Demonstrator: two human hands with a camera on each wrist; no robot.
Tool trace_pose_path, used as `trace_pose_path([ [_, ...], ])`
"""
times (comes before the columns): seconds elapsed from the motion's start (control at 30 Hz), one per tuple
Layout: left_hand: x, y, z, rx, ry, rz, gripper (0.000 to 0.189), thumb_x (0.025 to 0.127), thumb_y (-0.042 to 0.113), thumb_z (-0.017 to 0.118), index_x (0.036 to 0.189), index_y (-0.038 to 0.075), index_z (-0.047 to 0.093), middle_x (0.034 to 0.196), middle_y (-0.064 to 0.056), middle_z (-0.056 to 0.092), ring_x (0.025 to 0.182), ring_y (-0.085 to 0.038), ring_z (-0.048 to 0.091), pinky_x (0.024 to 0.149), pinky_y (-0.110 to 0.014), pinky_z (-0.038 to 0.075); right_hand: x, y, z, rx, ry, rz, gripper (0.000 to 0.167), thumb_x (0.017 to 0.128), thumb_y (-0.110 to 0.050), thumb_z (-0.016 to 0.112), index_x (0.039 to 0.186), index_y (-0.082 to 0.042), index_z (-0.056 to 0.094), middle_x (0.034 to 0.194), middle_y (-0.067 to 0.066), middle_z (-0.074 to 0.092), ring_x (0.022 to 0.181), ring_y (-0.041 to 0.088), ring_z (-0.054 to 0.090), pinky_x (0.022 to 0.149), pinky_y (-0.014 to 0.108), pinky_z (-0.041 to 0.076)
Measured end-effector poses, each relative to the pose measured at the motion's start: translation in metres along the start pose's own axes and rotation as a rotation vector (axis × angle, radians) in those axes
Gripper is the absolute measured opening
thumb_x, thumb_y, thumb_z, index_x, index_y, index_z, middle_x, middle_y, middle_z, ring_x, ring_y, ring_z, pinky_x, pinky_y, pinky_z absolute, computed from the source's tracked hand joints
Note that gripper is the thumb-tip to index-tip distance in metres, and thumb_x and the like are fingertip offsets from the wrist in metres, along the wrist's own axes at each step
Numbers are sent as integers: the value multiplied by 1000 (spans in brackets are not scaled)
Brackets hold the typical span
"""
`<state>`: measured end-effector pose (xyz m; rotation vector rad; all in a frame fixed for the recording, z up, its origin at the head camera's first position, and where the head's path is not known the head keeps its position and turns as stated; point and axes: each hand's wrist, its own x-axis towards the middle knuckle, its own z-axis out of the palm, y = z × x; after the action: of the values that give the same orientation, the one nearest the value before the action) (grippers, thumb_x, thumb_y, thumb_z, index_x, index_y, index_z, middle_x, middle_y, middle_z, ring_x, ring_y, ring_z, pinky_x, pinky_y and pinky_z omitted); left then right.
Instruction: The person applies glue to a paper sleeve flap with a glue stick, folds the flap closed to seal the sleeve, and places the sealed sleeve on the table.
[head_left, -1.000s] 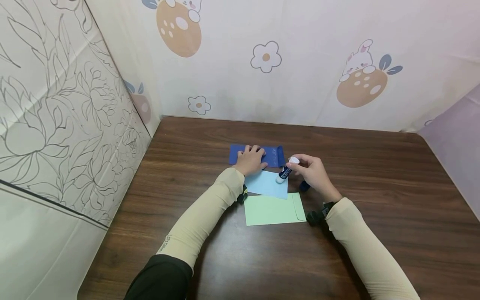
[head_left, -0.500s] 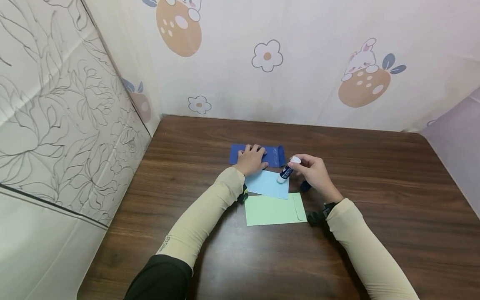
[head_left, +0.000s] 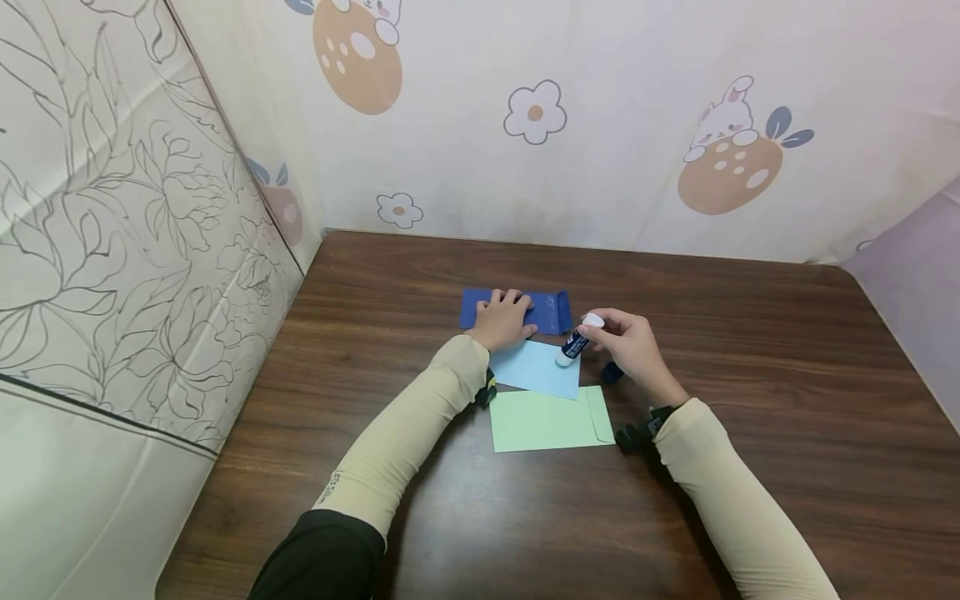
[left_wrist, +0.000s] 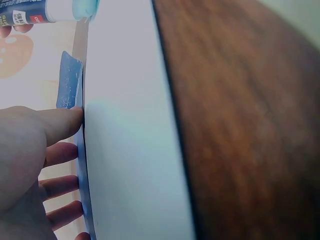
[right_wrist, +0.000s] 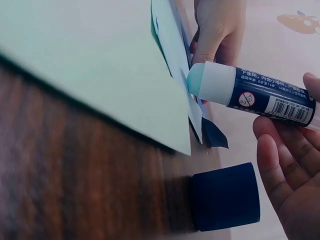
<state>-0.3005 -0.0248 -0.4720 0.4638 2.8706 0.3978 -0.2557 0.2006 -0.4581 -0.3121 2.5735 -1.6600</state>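
My left hand [head_left: 501, 322] rests with spread fingers on a dark blue envelope [head_left: 549, 313], whose flap on the right stands folded up. In the left wrist view its thumb and fingertips [left_wrist: 64, 152] lie against the blue paper. My right hand [head_left: 632, 346] pinches a glue stick [head_left: 576, 343] by its white end, tilted down to the left. The glue stick's bare, pale tip [right_wrist: 196, 80] is right at the light blue envelope [head_left: 534, 372] below my left hand. A green envelope [head_left: 551, 422] lies nearest me, its top edge meeting the light blue one.
The dark blue glue cap [right_wrist: 226, 196] stands on the brown wooden table [head_left: 750, 375], just right of the papers and under my right hand. Patterned sheeting [head_left: 480, 167] rises behind the table's far edge, with a flower-drawn panel [head_left: 142, 225] on the left.
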Motion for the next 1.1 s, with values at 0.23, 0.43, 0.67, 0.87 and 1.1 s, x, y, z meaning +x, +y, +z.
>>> trace_pose_path([
  [0.23, 1, 0, 0, -6, 3, -2, 46, 99, 43, 53, 139, 23, 49, 153, -4, 37, 139, -29, 31, 106, -52, 33, -1, 0, 0, 1, 5, -3, 41, 93, -29, 67, 116, 5, 64, 93, -11, 64, 81, 11, 62, 69, 23, 55],
  [0.43, 2, 0, 2, -2, 7, -4, 46, 99, 44, 53, 139, 23, 50, 153, -3, 37, 139, -29, 32, 106, -52, 33, -2, 1, -1, 1, 9, -11, 40, 93, -29, 67, 116, 4, 64, 93, -12, 64, 82, 12, 62, 69, 24, 56],
  [0.67, 2, -1, 2, -6, 7, -3, 46, 99, 44, 53, 139, 23, 50, 153, -4, 37, 139, -29, 31, 107, -53, 33, -3, -1, -1, 12, 13, 13, 40, 93, -28, 67, 117, 5, 64, 96, -8, 64, 82, 12, 62, 70, 24, 56],
  [0.87, 1, -1, 3, 1, 8, -2, 45, 99, 44, 53, 139, 23, 50, 152, -3, 37, 139, -29, 32, 106, -53, 33, -4, -2, -1, 12, 8, 35, 42, 93, -29, 67, 118, 4, 64, 97, -8, 64, 82, 13, 62, 71, 24, 55],
  [1.1, 1, -2, 3, -8, 15, -2, 45, 99, 44, 53, 138, 24, 50, 153, -3, 37, 138, -28, 31, 106, -51, 33, -2, 3, -1, 15, 15, 39, 43, 93, -30, 67, 117, 5, 63, 94, -13, 64, 82, 17, 63, 70, 24, 56],
])
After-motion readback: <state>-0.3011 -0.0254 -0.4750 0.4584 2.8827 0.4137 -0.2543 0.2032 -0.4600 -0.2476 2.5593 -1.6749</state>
